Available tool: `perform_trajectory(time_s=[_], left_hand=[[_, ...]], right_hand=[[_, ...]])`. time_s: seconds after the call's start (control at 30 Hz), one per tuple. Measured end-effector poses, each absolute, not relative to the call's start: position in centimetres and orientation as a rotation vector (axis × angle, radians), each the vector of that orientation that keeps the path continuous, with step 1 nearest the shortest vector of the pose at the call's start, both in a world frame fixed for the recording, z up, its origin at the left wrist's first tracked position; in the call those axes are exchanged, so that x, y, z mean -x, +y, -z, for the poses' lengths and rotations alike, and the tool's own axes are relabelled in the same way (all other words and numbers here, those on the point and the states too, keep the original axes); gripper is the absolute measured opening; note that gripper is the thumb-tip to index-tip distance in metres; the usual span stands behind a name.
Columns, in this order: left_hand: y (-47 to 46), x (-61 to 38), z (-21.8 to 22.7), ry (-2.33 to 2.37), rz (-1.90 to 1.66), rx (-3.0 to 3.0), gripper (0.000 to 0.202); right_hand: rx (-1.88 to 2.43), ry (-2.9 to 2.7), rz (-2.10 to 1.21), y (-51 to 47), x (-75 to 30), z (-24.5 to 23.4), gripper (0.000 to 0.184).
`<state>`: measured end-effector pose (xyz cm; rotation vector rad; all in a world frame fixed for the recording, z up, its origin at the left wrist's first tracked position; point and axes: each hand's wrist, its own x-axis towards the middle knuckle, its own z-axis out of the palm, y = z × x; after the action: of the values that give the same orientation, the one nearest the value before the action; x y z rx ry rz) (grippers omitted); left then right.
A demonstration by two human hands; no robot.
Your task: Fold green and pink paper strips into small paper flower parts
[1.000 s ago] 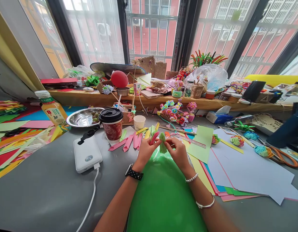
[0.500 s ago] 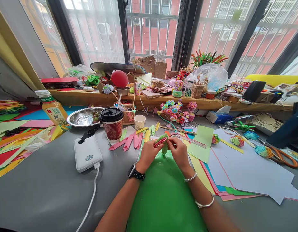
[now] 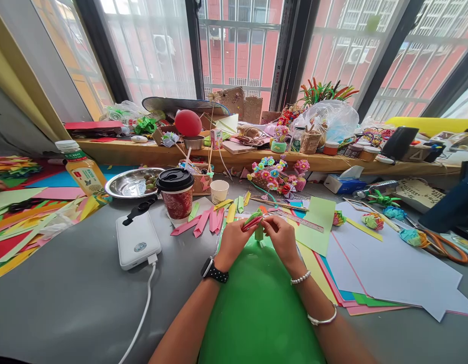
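My left hand (image 3: 237, 241) is closed around a bundle of folded pink and green paper (image 3: 252, 221), pinched between thumb and fingers. My right hand (image 3: 281, 237) faces it, thumb and fingertips pinched together at the right side of the bundle. A light green folded strip (image 3: 259, 233) points down between the two hands; its upper end is hidden by the fingers. Below the hands and forearms spreads a large glossy green surface (image 3: 260, 308). Folded pink strips (image 3: 202, 223) and a yellow strip (image 3: 231, 213) lie just beyond my left hand.
A lidded red cup (image 3: 177, 197), a white power bank (image 3: 138, 241) with its cable and a steel plate (image 3: 116, 184) stand to the left. On the right are white sheets (image 3: 393, 263), a ruler (image 3: 306, 222) and orange-handled scissors (image 3: 444, 247). A cluttered ledge (image 3: 150, 154) runs behind.
The light green strip between my hands has turned slightly and shows more of its flat side. My hands have barely shifted. Part of another person's hand appears at the far left edge.
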<state>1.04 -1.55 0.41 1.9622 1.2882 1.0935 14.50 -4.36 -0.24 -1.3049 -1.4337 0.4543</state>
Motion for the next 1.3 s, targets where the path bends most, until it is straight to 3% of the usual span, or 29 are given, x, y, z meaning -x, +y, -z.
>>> perform_trajectory(time_s=[0.37, 0.63, 1.0, 1.3], left_hand=[[-1.3, -0.6, -1.3, 1.013, -0.901, -1.455, 0.047], [-1.3, -0.8, -1.2, 1.012, -0.856, -1.457, 0.040], [-1.6, -0.6, -1.6, 0.971, -0.761, -1.447, 0.042], [-1.6, -1.0, -1.4, 1.059, -0.808, -1.488, 0.041]], right_hand=[[1.054, -1.161, -1.041, -3.7, -15.0, 0.4, 0.023], [1.107, -1.186, -0.959, -3.9, -14.4, 0.2, 0.022], [1.084, -1.193, -1.103, -3.9, -15.0, 0.1, 0.026], [1.156, -1.259, -0.838, -4.1, -14.7, 0.0, 0.023]])
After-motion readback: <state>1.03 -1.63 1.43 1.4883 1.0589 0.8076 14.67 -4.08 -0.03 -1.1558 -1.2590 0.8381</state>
